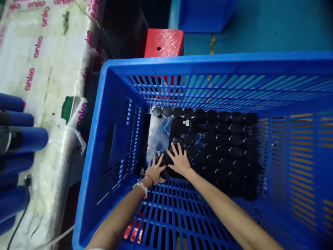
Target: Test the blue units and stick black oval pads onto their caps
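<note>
Both my hands reach down into a large blue plastic crate (208,59). My left hand (154,170), a beaded bracelet at its wrist, has its fingers spread over black round-topped items near the crate's near-left part. Beside it, my right hand (180,161) is stretched flat, fingers apart, over more of the same black tops. Rows of these black round-topped items (235,140) stand packed on the right and along the far wall. A glossy printed sheet (158,135) with a lightning-like pattern lies at the left of the crate's bottom. What lies under my palms is hidden.
On the left is a table wrapped in printed plastic (39,69), with several blue cylinders (28,139) and a black cable (22,217) on it. A red stool (164,41) stands behind the crate. Another blue bin (205,15) sits on the green floor (273,27).
</note>
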### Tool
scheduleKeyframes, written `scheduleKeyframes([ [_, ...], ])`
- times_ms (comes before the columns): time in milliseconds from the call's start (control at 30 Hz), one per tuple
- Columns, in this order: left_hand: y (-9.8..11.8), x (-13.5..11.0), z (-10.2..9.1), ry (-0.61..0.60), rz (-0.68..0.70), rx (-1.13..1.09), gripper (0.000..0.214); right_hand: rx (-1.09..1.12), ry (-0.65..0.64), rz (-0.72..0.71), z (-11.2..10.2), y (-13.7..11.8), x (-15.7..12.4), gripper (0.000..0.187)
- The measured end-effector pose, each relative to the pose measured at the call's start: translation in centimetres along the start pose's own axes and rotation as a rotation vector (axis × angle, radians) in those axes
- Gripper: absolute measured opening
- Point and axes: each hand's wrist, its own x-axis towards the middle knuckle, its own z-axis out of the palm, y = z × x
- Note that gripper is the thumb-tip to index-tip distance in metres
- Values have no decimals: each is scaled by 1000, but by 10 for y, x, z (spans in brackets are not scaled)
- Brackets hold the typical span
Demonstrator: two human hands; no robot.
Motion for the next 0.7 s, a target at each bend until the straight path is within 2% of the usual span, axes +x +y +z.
scheduleKeyframes([
  [100, -2, 1, -1, 51, -30, -46, 76, -4, 3, 7, -7, 6, 13, 70],
  [233, -10, 7, -9, 135, -146, -94, 83, 1, -3, -26, -13, 18, 20, 74],
  [300, -10, 10, -10, 142, -180, -111, 87, 14, -12, -47, -11, 19, 18, 72],
  [433, -7, 13, -10, 131, -205, -147, 81, 59, -2, -99, 1, 8, 8, 61],
  [567, -6, 14, -16, 99, -186, -169, 72, 123, 83, -91, 11, -2, -4, 38],
  [700, -12, 11, -38, 73, -159, -169, 57, 189, 229, -31, 11, -1, -2, 30],
])
